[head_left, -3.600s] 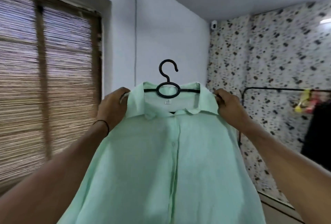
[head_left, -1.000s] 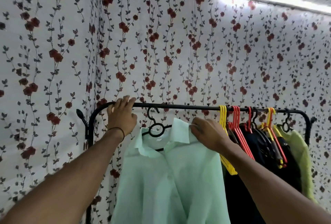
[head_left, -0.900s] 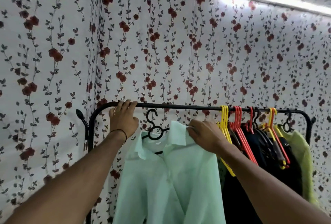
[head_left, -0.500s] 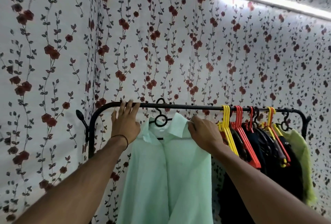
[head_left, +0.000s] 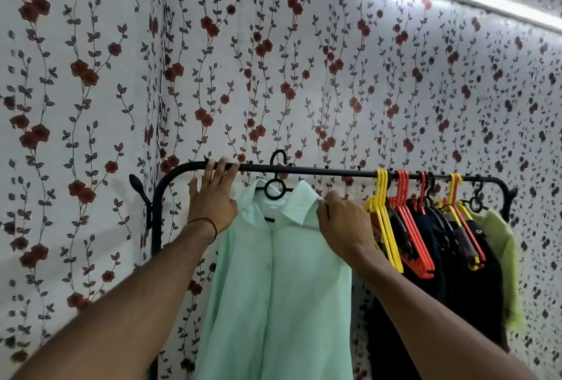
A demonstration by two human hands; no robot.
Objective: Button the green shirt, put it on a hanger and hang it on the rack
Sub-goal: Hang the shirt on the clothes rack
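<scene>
My left hand [head_left: 213, 197] rests straight, spread fingers [head_left: 220, 171] on the rack [head_left: 328, 171], steadying it. At three o'clock of the hooked-on hanger [head_left: 275, 197], my right hand [head_left: 343, 224] pinches the green shirt [head_left: 279, 288] at its shoulder to square it.

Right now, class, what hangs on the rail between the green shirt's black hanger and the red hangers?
In the head view, yellow hangers hang on the rail between the black hanger and the red hangers.
</scene>
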